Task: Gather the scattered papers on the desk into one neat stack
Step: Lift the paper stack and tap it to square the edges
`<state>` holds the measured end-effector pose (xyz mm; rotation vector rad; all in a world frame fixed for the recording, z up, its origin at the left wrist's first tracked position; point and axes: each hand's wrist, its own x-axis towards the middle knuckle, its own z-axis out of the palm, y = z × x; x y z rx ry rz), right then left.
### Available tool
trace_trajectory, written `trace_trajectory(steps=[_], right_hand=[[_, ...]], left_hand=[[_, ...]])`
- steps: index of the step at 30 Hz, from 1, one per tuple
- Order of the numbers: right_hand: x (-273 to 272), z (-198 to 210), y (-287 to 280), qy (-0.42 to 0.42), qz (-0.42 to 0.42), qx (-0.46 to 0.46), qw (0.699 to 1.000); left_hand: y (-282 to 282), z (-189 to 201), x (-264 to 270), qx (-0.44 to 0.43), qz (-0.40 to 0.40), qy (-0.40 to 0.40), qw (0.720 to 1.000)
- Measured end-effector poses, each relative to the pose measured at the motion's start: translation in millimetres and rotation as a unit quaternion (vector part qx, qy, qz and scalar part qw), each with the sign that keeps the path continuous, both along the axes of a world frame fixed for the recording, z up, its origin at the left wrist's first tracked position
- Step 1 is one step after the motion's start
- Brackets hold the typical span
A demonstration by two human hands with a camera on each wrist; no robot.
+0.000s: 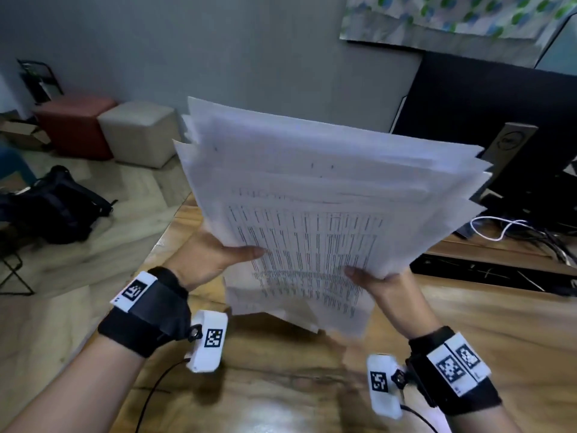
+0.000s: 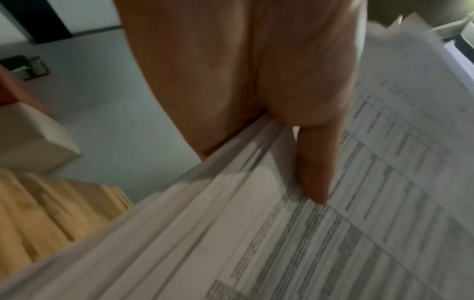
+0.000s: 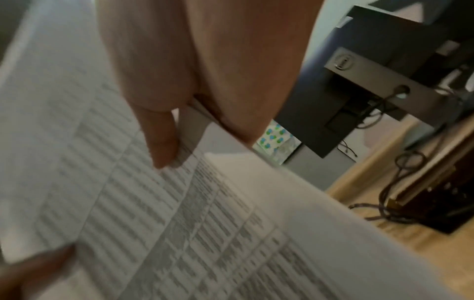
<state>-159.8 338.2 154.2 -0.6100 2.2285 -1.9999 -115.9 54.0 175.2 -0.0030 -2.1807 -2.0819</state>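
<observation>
**White sheets held aloft: gathering done, squaring pending**

White printed papers (image 1: 327, 214) are being held clear of the wooden tabletop (image 1: 281, 385), tilted up and away from the person. The bundle is being gripped at its near corners by both hands. The left hand (image 1: 215, 254) is being kept at the left edge, with its thumb laid across the top sheet; in the left wrist view the thumb and palm are seen clamped on the paper edge. The right hand (image 1: 381, 282) is being kept at the lower right corner in the same pinch, thumb on top. The fingers behind the bundle are hidden, so their exact lie cannot be told.

The sheets are being held fanned: at the far edge and right side several corners are being shown stepped out of line. No loose sheets are being seen on the visible part of the tabletop, so the gathering step is judged largely complete and the squaring step is in hand.

For the next move, a looser grip is likely being called for, so that the sheets can be tapped edge-down on the tabletop and let slide level. A monitor stand (image 1: 509, 142) and cables (image 1: 505, 228) are standing near on the right and should be kept clear of.
</observation>
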Motion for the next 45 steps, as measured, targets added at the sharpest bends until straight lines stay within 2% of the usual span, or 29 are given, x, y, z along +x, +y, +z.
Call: trace_trajectory(steps=[9, 12, 18, 21, 23, 26, 29, 33, 40, 43, 45], right_hand=[[22, -5, -25, 0.072, -0.067, -0.057, 0.994], [23, -6, -26, 0.064, -0.092, -0.080, 0.990], [19, -25, -33, 0.003, -0.087, -0.049, 0.995], [14, -31, -39, 0.008, -0.087, -0.051, 0.995], [15, -26, -41, 0.019, -0.085, -0.066, 0.994], [15, -17, -40, 0.056, -0.099, -0.077, 0.991], [15, -16, -33, 0.050, -0.124, -0.085, 0.987], [17, -21, -29, 0.009, -0.128, -0.100, 0.987], [24, -19, -35, 0.026, -0.111, -0.108, 0.988], [19, -28, -26, -0.024, -0.092, -0.138, 0.986], [17, -39, -22, -0.068, -0.066, -0.128, 0.987]], left_hand=[[24, -13, 11, 0.014, 0.122, 0.101, 0.987], [26, -13, 14, 0.027, 0.138, 0.118, 0.983], [24, -43, 5, 0.032, 0.167, 0.064, 0.983], [25, -47, 1, 0.058, 0.178, 0.039, 0.982], [27, -43, 0, 0.049, 0.185, 0.050, 0.980], [27, -28, 3, 0.025, 0.186, 0.087, 0.978], [26, -20, 10, 0.017, 0.185, 0.117, 0.976], [20, -32, 16, 0.020, 0.199, 0.120, 0.972], [12, -38, 19, 0.013, 0.160, 0.109, 0.981], [-2, -49, 16, 0.056, 0.134, 0.091, 0.985], [-4, -56, 18, 0.062, 0.114, 0.050, 0.990]])
